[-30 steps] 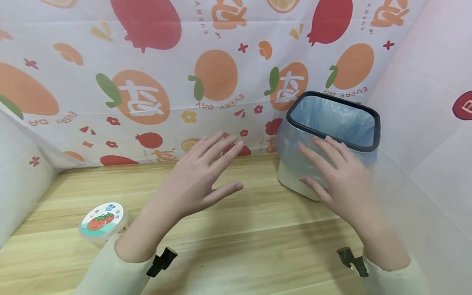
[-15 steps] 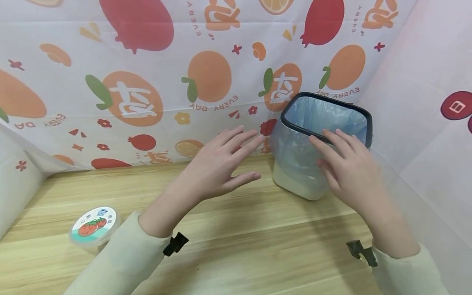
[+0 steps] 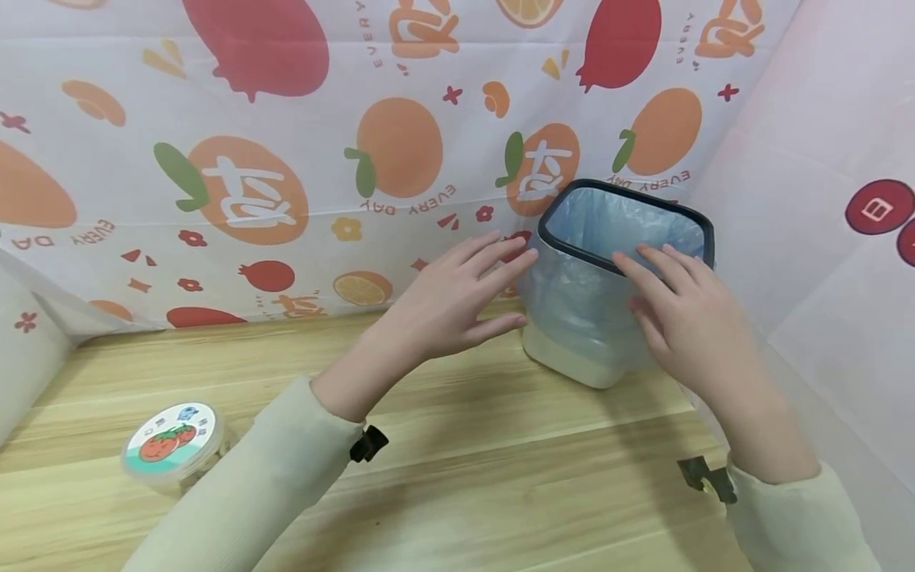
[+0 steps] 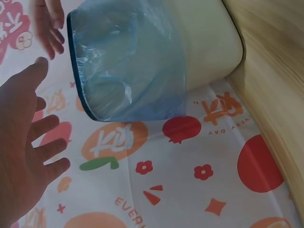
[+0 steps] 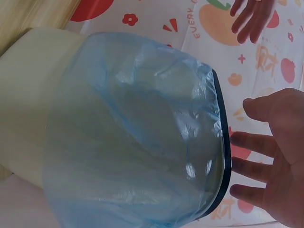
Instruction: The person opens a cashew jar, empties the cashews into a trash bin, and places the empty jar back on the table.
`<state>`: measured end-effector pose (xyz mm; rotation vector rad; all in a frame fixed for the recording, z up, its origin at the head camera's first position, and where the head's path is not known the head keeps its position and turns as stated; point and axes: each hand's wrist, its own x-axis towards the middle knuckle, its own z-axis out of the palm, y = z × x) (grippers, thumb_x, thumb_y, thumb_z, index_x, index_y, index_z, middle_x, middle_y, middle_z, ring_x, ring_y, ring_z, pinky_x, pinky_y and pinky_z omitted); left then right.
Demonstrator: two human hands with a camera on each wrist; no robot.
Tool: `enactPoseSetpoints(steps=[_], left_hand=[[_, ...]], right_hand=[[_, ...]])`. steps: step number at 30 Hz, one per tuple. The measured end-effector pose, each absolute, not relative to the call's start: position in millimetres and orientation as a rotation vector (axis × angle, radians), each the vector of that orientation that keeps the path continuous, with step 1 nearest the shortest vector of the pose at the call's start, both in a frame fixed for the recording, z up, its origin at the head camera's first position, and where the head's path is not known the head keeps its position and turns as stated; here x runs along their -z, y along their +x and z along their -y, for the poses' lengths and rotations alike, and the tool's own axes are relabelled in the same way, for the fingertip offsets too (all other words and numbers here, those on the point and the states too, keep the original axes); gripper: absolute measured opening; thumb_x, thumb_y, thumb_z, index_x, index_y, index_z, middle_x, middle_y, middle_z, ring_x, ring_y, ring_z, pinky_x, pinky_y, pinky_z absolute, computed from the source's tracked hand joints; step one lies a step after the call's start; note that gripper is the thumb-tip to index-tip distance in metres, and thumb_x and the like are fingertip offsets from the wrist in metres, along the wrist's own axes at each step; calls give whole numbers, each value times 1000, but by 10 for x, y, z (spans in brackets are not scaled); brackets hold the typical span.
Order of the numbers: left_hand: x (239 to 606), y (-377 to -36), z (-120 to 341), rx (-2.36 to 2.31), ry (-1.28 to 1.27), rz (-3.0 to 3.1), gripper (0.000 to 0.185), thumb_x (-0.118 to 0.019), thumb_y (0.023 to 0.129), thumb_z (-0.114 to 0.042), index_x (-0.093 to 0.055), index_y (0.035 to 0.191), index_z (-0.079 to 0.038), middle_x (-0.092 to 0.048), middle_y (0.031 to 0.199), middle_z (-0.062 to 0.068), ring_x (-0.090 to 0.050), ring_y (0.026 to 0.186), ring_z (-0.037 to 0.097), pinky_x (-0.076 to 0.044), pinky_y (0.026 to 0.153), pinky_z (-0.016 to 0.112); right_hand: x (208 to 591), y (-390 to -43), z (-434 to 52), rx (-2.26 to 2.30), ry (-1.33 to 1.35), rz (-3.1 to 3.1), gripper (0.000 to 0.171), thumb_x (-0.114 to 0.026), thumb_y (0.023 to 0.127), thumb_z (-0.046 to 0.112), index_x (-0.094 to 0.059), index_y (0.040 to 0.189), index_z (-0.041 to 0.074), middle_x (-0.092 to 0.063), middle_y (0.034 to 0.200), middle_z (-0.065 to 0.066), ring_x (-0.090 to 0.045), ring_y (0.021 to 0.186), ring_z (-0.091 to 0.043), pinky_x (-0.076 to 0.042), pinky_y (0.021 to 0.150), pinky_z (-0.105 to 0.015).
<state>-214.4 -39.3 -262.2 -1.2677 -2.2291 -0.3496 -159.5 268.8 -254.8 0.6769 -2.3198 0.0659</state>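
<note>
Left hand [image 3: 457, 306] spread flat, fingers straight, holding nothing, just left of small cream plastic bin with black rim and blue bag liner [image 3: 572, 318]. Right hand [image 3: 686, 318] likewise flat, fingers at bin's near rim; contact unclear. Bin at back right of wooden counter [image 3: 500, 461], against fruit-print sheet [image 3: 286, 159]. Bin's inside hidden beyond liner. Round tomato-label lidded tub [image 3: 171, 445] far left of bin; contents hidden.

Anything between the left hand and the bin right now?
Nothing: in the left wrist view, only the fruit-print backdrop shows in the gap between the left hand and the bag-lined bin; the head view agrees.
</note>
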Motion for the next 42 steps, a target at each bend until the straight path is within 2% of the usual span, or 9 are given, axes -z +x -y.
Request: enactPoseSetpoints(steps=[6,12,21,26,32,38,42], left_hand=[[2597,-2258,281,328,-1290,2214,67,-63,95,-48,-45,151,-15,-47,152,8,-38,144,30,-33,119,41],[2559,-2370,112,312,-1327,2197,66,-63,96,-47,-46,151,-14,-47,152,10,-37,145,32,-30,120,41],[2554,-2547,-155,192,-1336,2272,67,-56,99,-50,-39,154,-17,-40,157,11,-27,150,34,-21,124,44],[2580,-2620,-259,189,-1342,2320,67,-52,100,-52,-37,156,-18,-37,159,10,-22,151,33,-15,125,47],[2614,-2714,-319,182,-1331,2399,65,-49,102,-50,-33,157,-20,-37,160,8,-22,152,31,-16,124,50],[2628,-2777,-371,261,-1361,2365,56,-51,104,-40,-40,154,-16,-44,155,8,-25,151,30,-15,125,41],[2628,-2831,-408,285,-1372,2373,49,-48,105,-37,-47,149,-16,-48,152,7,-27,151,29,-16,125,40]], right_hand=[[2524,-1598,-2750,-70,657,2355,58,-71,89,18,-54,145,18,-58,138,-19,-50,130,-46,-41,108,-58],[2507,-1616,-2824,-53,591,2421,66,-77,85,28,-53,146,21,-56,141,-17,-49,130,-46,-44,102,-63],[2493,-1672,-2880,-39,509,2527,62,-71,92,35,-48,149,24,-51,147,-15,-46,135,-43,-43,102,-64],[2524,-1696,-2922,-27,483,2564,60,-68,94,35,-48,149,23,-51,147,-17,-46,134,-45,-42,103,-65],[2552,-1740,-2951,4,462,2626,59,-64,97,35,-46,151,22,-51,146,-19,-45,135,-45,-40,105,-65],[2573,-1778,-2962,-3,482,2607,55,-65,96,29,-50,148,17,-57,139,-19,-50,131,-46,-33,109,-68],[2610,-1808,-2969,-22,502,2582,53,-66,95,27,-52,145,14,-61,134,-19,-52,129,-46,-29,109,-71]])
